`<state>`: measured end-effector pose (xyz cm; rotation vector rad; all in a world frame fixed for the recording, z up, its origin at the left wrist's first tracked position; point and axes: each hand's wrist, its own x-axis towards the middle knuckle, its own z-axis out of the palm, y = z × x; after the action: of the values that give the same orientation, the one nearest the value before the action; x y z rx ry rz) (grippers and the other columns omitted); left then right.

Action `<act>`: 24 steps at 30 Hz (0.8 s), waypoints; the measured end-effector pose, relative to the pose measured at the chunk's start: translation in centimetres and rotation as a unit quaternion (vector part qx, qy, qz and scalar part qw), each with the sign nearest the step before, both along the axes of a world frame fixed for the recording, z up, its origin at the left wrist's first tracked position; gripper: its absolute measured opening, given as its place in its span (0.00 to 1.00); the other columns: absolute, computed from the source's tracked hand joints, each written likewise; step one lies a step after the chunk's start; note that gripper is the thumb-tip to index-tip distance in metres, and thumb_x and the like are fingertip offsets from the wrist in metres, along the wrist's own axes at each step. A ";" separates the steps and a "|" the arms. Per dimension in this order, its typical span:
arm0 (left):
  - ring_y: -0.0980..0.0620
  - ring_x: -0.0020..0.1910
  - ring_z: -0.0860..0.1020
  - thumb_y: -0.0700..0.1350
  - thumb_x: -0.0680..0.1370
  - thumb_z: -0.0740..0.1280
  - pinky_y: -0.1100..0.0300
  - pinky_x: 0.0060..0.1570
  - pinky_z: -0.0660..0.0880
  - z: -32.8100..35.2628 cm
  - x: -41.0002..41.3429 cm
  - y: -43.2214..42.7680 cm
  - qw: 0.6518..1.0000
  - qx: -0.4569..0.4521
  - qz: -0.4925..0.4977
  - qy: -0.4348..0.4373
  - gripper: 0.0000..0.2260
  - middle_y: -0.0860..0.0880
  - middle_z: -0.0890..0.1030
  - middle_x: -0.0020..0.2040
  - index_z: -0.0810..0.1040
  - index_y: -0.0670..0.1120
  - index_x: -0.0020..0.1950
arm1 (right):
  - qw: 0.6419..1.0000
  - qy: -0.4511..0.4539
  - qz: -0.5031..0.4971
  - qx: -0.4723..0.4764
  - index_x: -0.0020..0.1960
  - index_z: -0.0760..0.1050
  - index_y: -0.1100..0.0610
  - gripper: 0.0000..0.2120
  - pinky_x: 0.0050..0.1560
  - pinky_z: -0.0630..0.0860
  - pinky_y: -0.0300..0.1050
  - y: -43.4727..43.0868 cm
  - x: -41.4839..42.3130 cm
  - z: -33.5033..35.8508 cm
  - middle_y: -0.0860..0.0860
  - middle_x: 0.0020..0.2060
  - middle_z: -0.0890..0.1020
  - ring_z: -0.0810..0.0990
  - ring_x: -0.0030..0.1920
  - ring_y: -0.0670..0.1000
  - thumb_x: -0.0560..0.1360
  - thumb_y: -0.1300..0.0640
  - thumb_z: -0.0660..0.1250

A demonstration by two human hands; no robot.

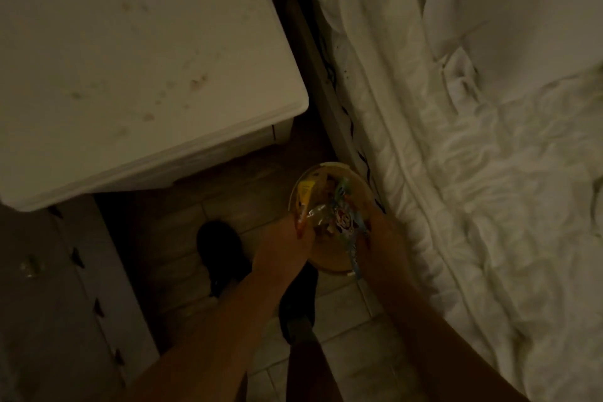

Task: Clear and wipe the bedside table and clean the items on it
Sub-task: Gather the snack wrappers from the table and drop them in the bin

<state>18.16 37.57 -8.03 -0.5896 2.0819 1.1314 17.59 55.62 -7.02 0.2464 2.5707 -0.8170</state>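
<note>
A round tan bowl (pixel 355 188) full of crumpled wrappers (pixel 329 209) hangs above the floor between the table and the bed. My left hand (pixel 284 246) grips its left rim and my right hand (pixel 381 238) grips its right rim, fingers reaching among the wrappers. A yellow packet and a blue cartoon-printed wrapper show inside. The white bedside table (pixel 140 59) fills the upper left; its top is bare and marked with brownish stains and crumbs.
A bed with a rumpled white duvet (pixel 473 108) runs along the right. My feet in dark socks (pixel 222 251) stand on the tiled floor (pixel 339 320). A white drawer unit (pixel 58 287) with small dark marks sits lower left. The room is dim.
</note>
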 end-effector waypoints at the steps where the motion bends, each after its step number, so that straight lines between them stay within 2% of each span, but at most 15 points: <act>1: 0.50 0.30 0.76 0.50 0.80 0.61 0.54 0.33 0.73 -0.9 0.3 0.4 1.000 0.014 0.006 -0.014 0.14 0.45 0.78 0.33 0.73 0.47 0.35 | 0.999 -0.030 -0.003 0.015 0.72 0.63 0.47 0.26 0.57 0.78 0.50 0.4 0.5 -1.2 0.51 0.62 0.76 0.76 0.61 0.52 0.76 0.61 0.60; 4: 0.45 0.38 0.82 0.51 0.82 0.58 0.47 0.42 0.80 -3.8 0.8 1.5 0.999 0.020 -0.015 -0.043 0.17 0.41 0.83 0.40 0.79 0.42 0.43 | 0.997 -0.078 -0.027 0.010 0.69 0.70 0.56 0.19 0.59 0.76 0.57 0.9 1.5 -4.3 0.57 0.62 0.76 0.76 0.61 0.58 0.78 0.62 0.59; 7: 0.45 0.37 0.82 0.50 0.81 0.60 0.45 0.41 0.81 -6.2 1.0 2.1 0.999 -0.003 -0.029 -0.031 0.15 0.43 0.82 0.39 0.79 0.43 0.41 | 0.997 -0.071 -0.038 0.016 0.66 0.73 0.59 0.17 0.61 0.74 0.57 1.0 1.6 -6.5 0.59 0.61 0.77 0.76 0.61 0.60 0.78 0.62 0.60; 10: 0.42 0.38 0.81 0.51 0.81 0.62 0.43 0.41 0.80 -8.1 0.9 2.9 1.000 0.018 0.000 -0.020 0.16 0.40 0.82 0.38 0.80 0.41 0.41 | 0.995 -0.075 -0.050 0.029 0.67 0.73 0.60 0.17 0.61 0.72 0.49 1.3 1.7 -8.6 0.59 0.62 0.77 0.75 0.62 0.60 0.78 0.63 0.60; 13: 0.40 0.43 0.81 0.48 0.79 0.64 0.45 0.46 0.79 -9.7 0.5 3.5 0.999 0.034 0.006 -0.008 0.12 0.40 0.83 0.43 0.80 0.39 0.48 | 0.989 -0.098 -0.110 -0.024 0.66 0.74 0.61 0.17 0.58 0.67 0.34 1.6 1.7 -9.8 0.59 0.62 0.77 0.74 0.63 0.60 0.78 0.65 0.61; 14: 0.41 0.42 0.81 0.49 0.79 0.64 0.47 0.44 0.79 -10.2 0.4 3.5 1.000 0.029 0.005 -0.002 0.11 0.41 0.82 0.42 0.80 0.41 0.49 | 0.988 -0.099 -0.115 -0.034 0.66 0.74 0.61 0.17 0.59 0.66 0.35 1.7 1.7 -10.0 0.60 0.62 0.77 0.74 0.64 0.60 0.78 0.64 0.62; 16: 0.45 0.38 0.81 0.52 0.80 0.63 0.52 0.38 0.79 -10.7 0.3 3.6 1.000 0.016 0.011 0.001 0.12 0.45 0.81 0.37 0.80 0.45 0.47 | 0.989 -0.105 -0.103 -0.026 0.66 0.75 0.61 0.18 0.62 0.69 0.47 2.0 1.7 -10.2 0.59 0.61 0.78 0.75 0.63 0.60 0.77 0.62 0.65; 17: 0.45 0.38 0.81 0.52 0.80 0.63 0.51 0.38 0.79 -10.8 0.3 3.6 1.000 0.021 0.019 -0.002 0.12 0.45 0.81 0.37 0.80 0.45 0.46 | 0.990 -0.104 -0.093 -0.019 0.65 0.75 0.61 0.17 0.61 0.71 0.50 2.1 1.8 -10.1 0.59 0.60 0.79 0.76 0.62 0.60 0.76 0.61 0.66; 18: 0.46 0.39 0.81 0.52 0.80 0.63 0.49 0.40 0.80 -10.8 0.4 3.7 0.999 0.031 0.022 -0.002 0.12 0.45 0.82 0.39 0.80 0.46 0.47 | 0.991 -0.101 -0.083 -0.020 0.64 0.76 0.61 0.17 0.61 0.71 0.49 2.1 1.8 -9.9 0.59 0.59 0.79 0.76 0.61 0.60 0.76 0.61 0.66; 20: 0.49 0.40 0.81 0.53 0.79 0.65 0.49 0.41 0.80 -10.4 0.6 3.7 1.000 0.024 0.005 0.003 0.10 0.46 0.83 0.41 0.80 0.49 0.46 | 0.993 -0.092 -0.065 -0.032 0.66 0.74 0.62 0.18 0.60 0.66 0.41 2.0 1.9 -9.4 0.59 0.61 0.78 0.75 0.63 0.59 0.76 0.62 0.66; 22: 0.53 0.37 0.80 0.53 0.78 0.66 0.54 0.36 0.78 -9.5 0.6 3.5 1.000 0.005 -0.012 0.015 0.07 0.52 0.80 0.37 0.75 0.57 0.40 | 0.993 -0.097 -0.053 -0.034 0.69 0.72 0.61 0.20 0.60 0.61 0.36 1.7 1.9 -8.7 0.58 0.64 0.76 0.73 0.65 0.57 0.77 0.63 0.65; 24: 0.54 0.37 0.79 0.52 0.78 0.66 0.58 0.34 0.75 -8.5 0.8 3.1 0.999 0.004 -0.021 0.028 0.11 0.57 0.76 0.35 0.70 0.60 0.36 | 0.993 -0.103 -0.044 -0.029 0.67 0.74 0.60 0.17 0.55 0.64 0.37 1.2 1.6 -7.7 0.56 0.61 0.77 0.75 0.62 0.56 0.78 0.63 0.64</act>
<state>18.92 40.69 -16.53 -0.5123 2.1263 1.1449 19.24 56.87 -14.75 0.4065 2.3541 -0.8503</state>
